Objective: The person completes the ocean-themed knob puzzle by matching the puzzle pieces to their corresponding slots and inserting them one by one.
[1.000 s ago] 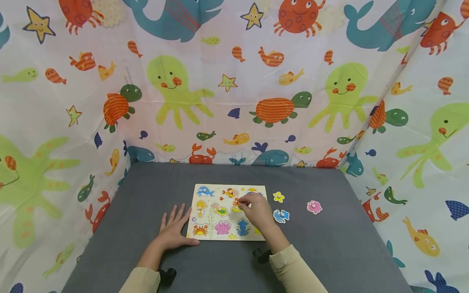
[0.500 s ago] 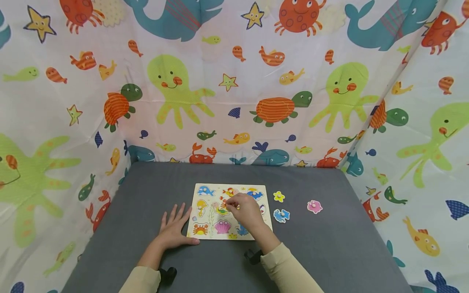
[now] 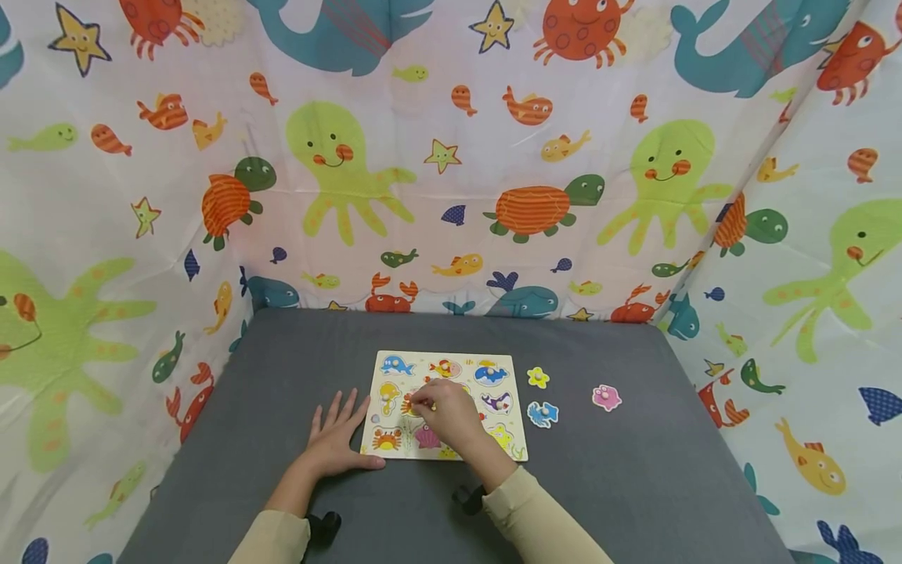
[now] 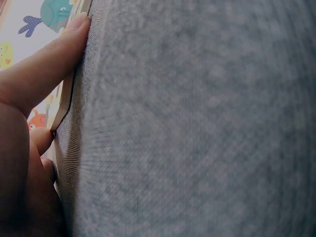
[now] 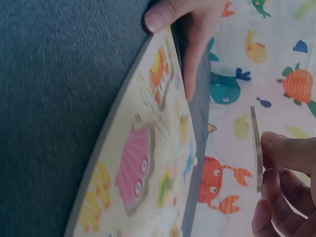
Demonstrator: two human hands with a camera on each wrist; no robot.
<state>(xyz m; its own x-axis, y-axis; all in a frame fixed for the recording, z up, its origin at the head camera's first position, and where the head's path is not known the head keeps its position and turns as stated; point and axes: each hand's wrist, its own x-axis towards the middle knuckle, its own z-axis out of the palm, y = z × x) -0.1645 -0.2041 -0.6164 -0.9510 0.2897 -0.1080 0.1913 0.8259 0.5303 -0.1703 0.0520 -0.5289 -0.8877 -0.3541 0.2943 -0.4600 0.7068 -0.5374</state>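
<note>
A wooden puzzle board (image 3: 451, 454) with sea-animal pieces lies on the grey table. My left hand (image 3: 337, 446) rests at its left front corner, fingers spread; in the left wrist view the thumb (image 4: 59, 54) lies along the board's edge. Above the board's middle, my right hand (image 3: 451, 415) pinches a thin wooden puzzle piece (image 5: 257, 148), seen edge-on in the right wrist view. An orange part of it shows past the fingertips in the head view. The hand covers some of the board. Beneath lie a pink shell piece (image 5: 134, 168) and a crab piece (image 3: 387, 439).
Right of the board lie loose pieces: a yellow flower-like one (image 3: 538, 377), a blue one (image 3: 543, 414) and, farther right, a pink fish (image 3: 607, 398). A curtain printed with sea animals (image 3: 451, 235) stands behind and at both sides of the table.
My right hand has moved left across the board with the pinched piece, uncovering pieces on the board's right side. The left hand has stayed at the corner.
</note>
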